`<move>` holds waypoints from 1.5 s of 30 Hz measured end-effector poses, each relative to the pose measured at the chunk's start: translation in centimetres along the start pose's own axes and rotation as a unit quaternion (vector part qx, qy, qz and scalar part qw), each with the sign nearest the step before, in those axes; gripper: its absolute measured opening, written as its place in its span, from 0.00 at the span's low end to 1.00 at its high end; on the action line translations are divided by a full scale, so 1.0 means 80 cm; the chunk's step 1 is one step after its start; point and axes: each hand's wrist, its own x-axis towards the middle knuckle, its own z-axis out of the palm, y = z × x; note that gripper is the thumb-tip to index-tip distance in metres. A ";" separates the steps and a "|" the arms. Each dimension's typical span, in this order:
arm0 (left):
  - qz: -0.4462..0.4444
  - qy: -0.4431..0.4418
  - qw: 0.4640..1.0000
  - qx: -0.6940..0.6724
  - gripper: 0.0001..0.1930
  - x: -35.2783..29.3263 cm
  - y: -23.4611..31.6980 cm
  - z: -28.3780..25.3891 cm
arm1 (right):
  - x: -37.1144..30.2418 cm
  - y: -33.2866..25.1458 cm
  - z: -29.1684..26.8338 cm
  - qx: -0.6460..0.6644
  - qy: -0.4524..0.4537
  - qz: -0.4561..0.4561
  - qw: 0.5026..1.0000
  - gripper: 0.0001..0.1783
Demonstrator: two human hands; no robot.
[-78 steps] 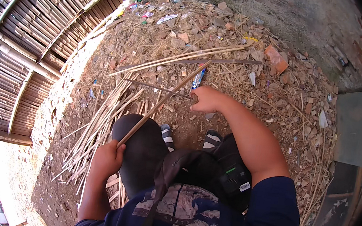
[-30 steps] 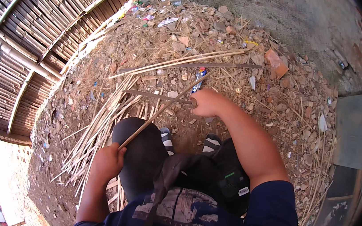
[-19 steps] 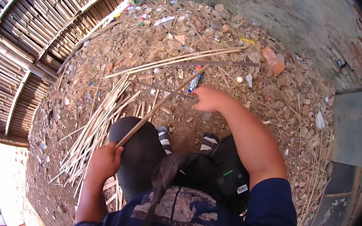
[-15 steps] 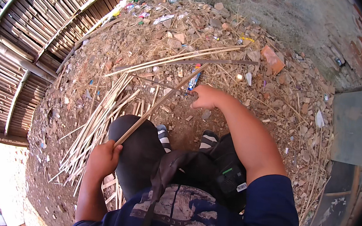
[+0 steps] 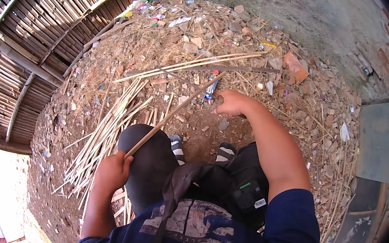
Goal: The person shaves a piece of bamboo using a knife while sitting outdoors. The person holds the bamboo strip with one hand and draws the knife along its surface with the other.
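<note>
My left hand (image 5: 113,172) is closed round the lower end of a long flat bamboo strip (image 5: 171,115), which slants up and away to the right over my knee. Beyond the knees, my right hand (image 5: 231,103) grips a long-bladed knife (image 5: 180,78). Its thin dark blade points left and crosses the strip near the far end; whether the two touch is unclear. The handle is mostly hidden in my fingers. A pile of split bamboo strips (image 5: 106,135) lies on the ground left of my knee.
More long strips (image 5: 196,64) lie across the rubble ahead. A broken orange brick (image 5: 296,68) and a blue wrapper (image 5: 210,90) are on the littered ground. A bamboo-slat wall (image 5: 37,27) stands left, a brick wall (image 5: 310,29) at the back, and a grey panel (image 5: 382,138) right.
My right hand has shifted slightly right, and the knife blade has swung to a steeper angle, its tip farther away. The left hand still holds the strip in nearly the same place.
</note>
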 end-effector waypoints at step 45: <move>0.011 0.012 1.000 -0.004 0.15 -0.002 -0.006 0.009 | -0.003 -0.020 0.012 -0.082 0.053 -0.090 0.991 0.27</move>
